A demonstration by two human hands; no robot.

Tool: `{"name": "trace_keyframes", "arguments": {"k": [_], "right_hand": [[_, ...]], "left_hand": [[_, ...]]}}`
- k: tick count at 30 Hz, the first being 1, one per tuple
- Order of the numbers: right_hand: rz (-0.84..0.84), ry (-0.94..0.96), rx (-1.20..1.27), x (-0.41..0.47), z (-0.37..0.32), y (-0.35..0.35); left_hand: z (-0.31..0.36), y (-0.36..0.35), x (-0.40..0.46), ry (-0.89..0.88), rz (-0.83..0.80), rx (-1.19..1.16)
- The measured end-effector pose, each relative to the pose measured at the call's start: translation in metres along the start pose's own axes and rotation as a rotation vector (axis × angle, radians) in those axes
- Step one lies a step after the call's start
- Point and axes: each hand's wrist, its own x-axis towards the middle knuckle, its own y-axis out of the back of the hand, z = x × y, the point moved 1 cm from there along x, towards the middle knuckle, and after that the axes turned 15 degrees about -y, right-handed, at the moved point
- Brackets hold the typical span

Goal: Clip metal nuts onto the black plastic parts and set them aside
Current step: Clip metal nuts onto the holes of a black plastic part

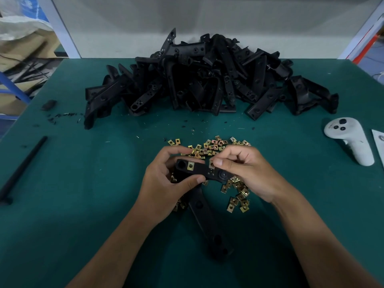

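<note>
My left hand point(166, 179) grips a black plastic part point(204, 172) by its left end, just above the table. One brass-coloured metal nut point(190, 165) sits clipped on that part near my left fingers. My right hand point(243, 169) pinches a second metal nut point(211, 164) against the part's upper edge, thumb on top. The part's long arm point(205, 217) runs down toward me. Loose metal nuts point(209, 147) lie scattered behind and under both hands. A big heap of black plastic parts point(203, 80) fills the back of the table.
A white handheld controller point(351, 140) lies at the right, beside a white sheet point(379, 140) at the edge. A black rod point(22, 169) lies at the left, a small black block point(48, 104) further back. Black shavings dot the green mat point(104, 163).
</note>
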Motion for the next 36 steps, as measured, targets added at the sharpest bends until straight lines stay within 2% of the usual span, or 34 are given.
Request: {"name": "trace_keyframes", "arguments": {"k": [4, 9, 13, 19, 27, 36], "right_hand": [[0.031, 0.040, -0.002, -0.001, 0.000, -0.001], [-0.052, 0.121, -0.072, -0.004, -0.001, -0.004], [0.073, 0.213, -0.128, -0.001, 0.003, -0.013], [0.084, 0.294, -0.063, -0.004, 0.004, -0.020], [0.086, 0.282, -0.056, -0.005, 0.001, -0.022], [0.074, 0.253, -0.047, -0.005, -0.001, -0.019]], "left_hand": [[-0.001, 0.001, 0.001, 0.006, 0.015, -0.011], [-0.002, 0.001, 0.002, -0.007, 0.061, -0.022], [-0.002, 0.003, 0.004, -0.014, 0.087, -0.060], [-0.001, 0.002, 0.003, -0.033, 0.074, -0.075], [-0.004, 0.005, 0.002, -0.006, 0.094, -0.002], [0.000, 0.003, 0.002, 0.055, 0.116, -0.045]]}}
